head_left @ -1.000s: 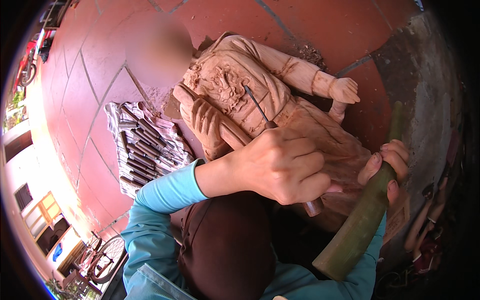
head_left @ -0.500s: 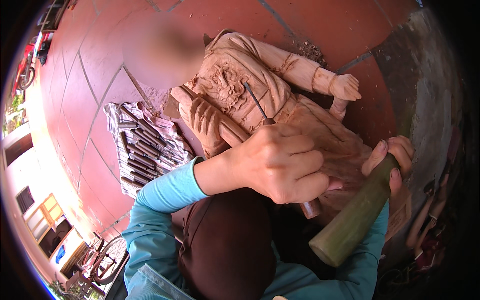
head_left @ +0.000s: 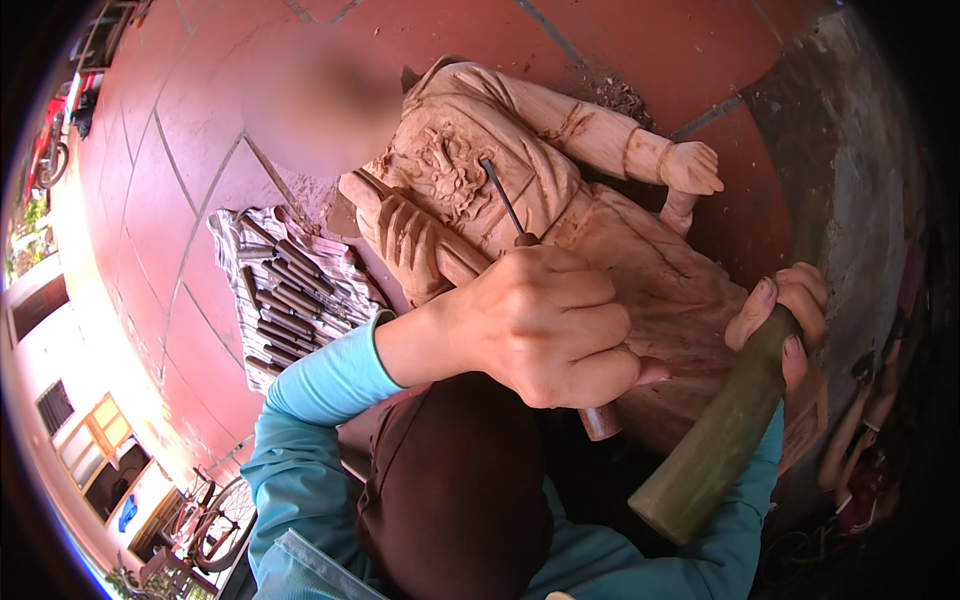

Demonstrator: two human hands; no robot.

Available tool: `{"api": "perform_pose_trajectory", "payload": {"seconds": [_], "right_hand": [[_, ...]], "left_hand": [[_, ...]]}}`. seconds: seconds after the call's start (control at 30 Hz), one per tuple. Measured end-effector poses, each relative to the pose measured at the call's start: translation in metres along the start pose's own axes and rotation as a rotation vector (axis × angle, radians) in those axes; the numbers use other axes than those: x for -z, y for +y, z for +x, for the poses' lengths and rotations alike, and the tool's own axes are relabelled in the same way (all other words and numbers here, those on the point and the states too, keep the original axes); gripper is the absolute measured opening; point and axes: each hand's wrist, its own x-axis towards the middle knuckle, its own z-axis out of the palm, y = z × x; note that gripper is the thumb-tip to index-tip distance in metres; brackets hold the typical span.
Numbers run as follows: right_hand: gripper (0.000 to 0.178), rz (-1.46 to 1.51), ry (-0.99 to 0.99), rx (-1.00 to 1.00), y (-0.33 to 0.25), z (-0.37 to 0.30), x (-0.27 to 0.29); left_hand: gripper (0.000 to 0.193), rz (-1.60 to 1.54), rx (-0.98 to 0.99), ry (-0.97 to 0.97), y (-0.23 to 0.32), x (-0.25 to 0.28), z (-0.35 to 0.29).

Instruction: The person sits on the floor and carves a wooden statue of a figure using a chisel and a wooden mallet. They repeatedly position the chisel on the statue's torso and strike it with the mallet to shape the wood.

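Note:
My left hand (head_left: pixel 555 330) is wrapped round the handle of a carving chisel (head_left: pixel 504 203). Its thin metal shaft points away from me, with the tip at the robe beside a raised, curling relief (head_left: pixel 447 178). The round handle end sticks out below my fist. My right hand (head_left: pixel 785 315) grips the narrow end of a green club-shaped mallet (head_left: pixel 708 455); its thick end hangs toward me, apart from the chisel. Under both hands lies a large carved wooden statue (head_left: pixel 520 115) of a robed figure on its back. The area at its head is blurred.
On the left, a striped cloth (head_left: pixel 232 262) carries several dark-handled carving tools (head_left: pixel 290 310). Wood chips (head_left: pixel 622 98) lie beyond the statue's arm on the red tiled floor (head_left: pixel 690 50). A bicycle (head_left: pixel 220 525) stands at lower left. A grey strip (head_left: pixel 865 230) runs along the right.
My left hand and the chisel have shifted slightly left. The mallet's thick end has moved a little right and toward me, with my right hand still gripping it.

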Motion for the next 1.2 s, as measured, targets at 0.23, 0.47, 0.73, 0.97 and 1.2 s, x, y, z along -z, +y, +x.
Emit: {"api": "perform_pose_trajectory", "payload": {"seconds": [0.23, 0.47, 0.73, 0.97, 1.2], "right_hand": [[0.056, -0.067, -0.006, 0.137, 0.01, 0.008, 0.0], [0.055, -0.122, -0.075, 0.066, 0.001, 0.015, -0.005], [0.053, -0.081, -0.029, 0.066, 0.005, 0.012, -0.009], [0.058, -0.039, -0.044, -0.009, -0.001, 0.009, -0.004], [0.059, -0.013, -0.024, 0.01, -0.002, 0.007, -0.003]], "left_hand": [[0.046, -0.004, -0.005, 0.003, -0.002, 0.0, 0.003], [0.043, 0.018, -0.016, 0.008, 0.001, 0.005, 0.0], [0.046, 0.026, -0.074, -0.065, 0.013, 0.007, -0.006], [0.046, -0.077, -0.016, -0.061, 0.009, 0.01, -0.004], [0.047, -0.091, -0.011, -0.054, 0.007, 0.009, -0.003]]}}
